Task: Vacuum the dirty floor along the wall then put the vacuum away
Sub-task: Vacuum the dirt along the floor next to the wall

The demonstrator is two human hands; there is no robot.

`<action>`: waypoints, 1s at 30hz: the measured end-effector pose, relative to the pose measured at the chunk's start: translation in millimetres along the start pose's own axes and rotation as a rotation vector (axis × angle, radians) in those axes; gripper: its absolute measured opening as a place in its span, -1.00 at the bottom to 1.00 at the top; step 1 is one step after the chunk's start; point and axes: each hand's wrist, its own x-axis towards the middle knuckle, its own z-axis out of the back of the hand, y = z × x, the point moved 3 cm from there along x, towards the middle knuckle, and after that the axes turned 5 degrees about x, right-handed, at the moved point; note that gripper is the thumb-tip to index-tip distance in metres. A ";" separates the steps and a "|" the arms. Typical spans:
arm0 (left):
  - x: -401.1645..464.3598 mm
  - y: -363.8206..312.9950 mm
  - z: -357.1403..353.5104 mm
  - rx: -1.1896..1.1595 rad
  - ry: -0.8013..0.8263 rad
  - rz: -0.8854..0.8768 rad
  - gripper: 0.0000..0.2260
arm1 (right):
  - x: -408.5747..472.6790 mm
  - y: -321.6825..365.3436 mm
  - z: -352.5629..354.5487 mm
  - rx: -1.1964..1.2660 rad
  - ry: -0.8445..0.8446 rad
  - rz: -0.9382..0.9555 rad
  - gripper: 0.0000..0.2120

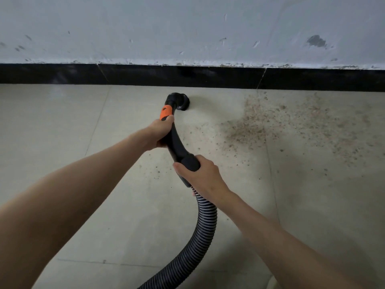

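Observation:
A black vacuum handle (177, 147) with an orange collar (165, 112) ends in a round black nozzle (180, 102) on the floor, close to the black skirting. My left hand (160, 132) grips the handle just below the orange collar. My right hand (200, 174) grips the handle's lower end, where the ribbed black hose (203, 230) begins. The hose curves down and leaves the view at the bottom edge. A wide patch of brown dirt (270, 126) lies on the tiles to the right of the nozzle, with scattered specks reaching toward my right hand.
The scuffed grey wall (187, 30) runs across the top, above a black skirting (145, 75). Light floor tiles (62, 126) spread left of the nozzle and toward me. The vacuum's body is out of view.

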 end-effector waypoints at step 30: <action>-56.1 120.1 37.3 -0.227 -0.105 0.157 -0.64 | -19.8 5.0 -84.1 -0.572 0.378 -0.034 -0.58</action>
